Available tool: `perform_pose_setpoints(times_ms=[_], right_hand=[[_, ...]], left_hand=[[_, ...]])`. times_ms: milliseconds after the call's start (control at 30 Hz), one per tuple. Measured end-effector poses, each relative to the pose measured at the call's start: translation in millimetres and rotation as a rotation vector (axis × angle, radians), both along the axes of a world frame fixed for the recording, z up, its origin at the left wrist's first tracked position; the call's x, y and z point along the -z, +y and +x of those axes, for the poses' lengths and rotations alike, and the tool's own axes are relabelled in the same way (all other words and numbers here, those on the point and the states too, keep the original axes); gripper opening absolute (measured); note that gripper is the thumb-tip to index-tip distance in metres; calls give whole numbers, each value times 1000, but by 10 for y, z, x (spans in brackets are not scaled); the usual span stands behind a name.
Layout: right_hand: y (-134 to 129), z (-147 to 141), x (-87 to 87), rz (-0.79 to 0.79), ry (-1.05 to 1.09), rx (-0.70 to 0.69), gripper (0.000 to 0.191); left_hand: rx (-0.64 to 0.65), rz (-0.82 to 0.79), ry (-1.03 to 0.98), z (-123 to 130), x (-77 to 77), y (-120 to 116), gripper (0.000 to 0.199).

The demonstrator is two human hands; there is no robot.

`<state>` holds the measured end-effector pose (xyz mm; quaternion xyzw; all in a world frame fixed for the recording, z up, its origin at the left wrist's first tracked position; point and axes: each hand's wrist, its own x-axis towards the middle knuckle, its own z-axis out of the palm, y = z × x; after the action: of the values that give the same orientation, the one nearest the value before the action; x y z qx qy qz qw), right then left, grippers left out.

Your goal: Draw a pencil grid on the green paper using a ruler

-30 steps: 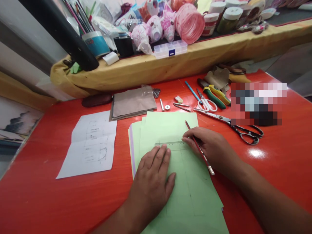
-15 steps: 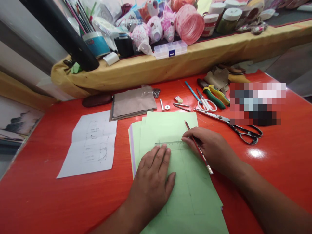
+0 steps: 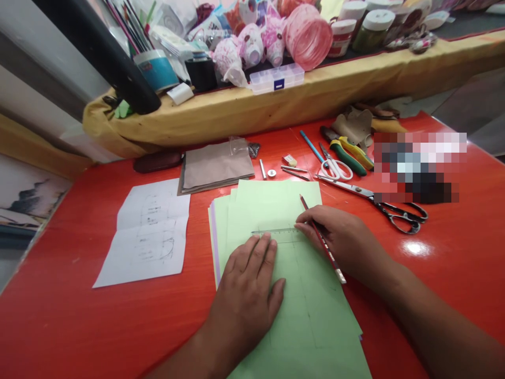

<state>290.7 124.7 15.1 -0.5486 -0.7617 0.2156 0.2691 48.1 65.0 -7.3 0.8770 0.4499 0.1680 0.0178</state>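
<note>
The left hand (image 3: 252,284) lies flat and palm down, fingers extended and close together, thumb a little apart; it grips nothing, pressing on a stack of green paper (image 3: 319,310) with its fingertips at a clear ruler (image 3: 284,235). The right hand (image 3: 343,237) has its fingers closed around a red-and-black pencil (image 3: 330,255), which slants across the hand, sharpened tip pointing away from the person and eraser end toward them. That hand's thumb and index fingertips meet at the ruler's right end. The ruler lies crosswise on the top sheet, which bears faint pencil lines.

To the left on the red bench (image 3: 59,284) is 1 creased white sheet (image 3: 148,231) with a sketch. Beyond the stack lie brown sheets (image 3: 216,168) and an eraser (image 3: 290,160); to the right are 2 pairs of scissors (image 3: 355,188) and green-and-yellow-handled pliers (image 3: 350,160).
</note>
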Motion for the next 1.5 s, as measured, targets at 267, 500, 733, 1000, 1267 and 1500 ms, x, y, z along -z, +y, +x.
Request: perform_pose_setpoints(times_ms=[267,500,733,1000,1267,1500], right_hand=[[1,4,-12,-27,-13,-8,20],[-1,4,7,-41,-12,-5,20],[-7,8,-1,-29,-10,1,20],[10,1,-8,-29,-9,-7,20],[-5,7,-11,-32,-13,-9,20],[6,6,-9,-34,-25,-13,21]], left_hand=[[7,4,-3,-5,-5,7,50],[9,8,-1,1,-6,6,50],[12,2,-1,-6,-9,6,50],[13,1,-2,1,-5,6,50],[10,-1,-6,-8,-6,4,50],[13,1,-4,-8,-8,4,50]])
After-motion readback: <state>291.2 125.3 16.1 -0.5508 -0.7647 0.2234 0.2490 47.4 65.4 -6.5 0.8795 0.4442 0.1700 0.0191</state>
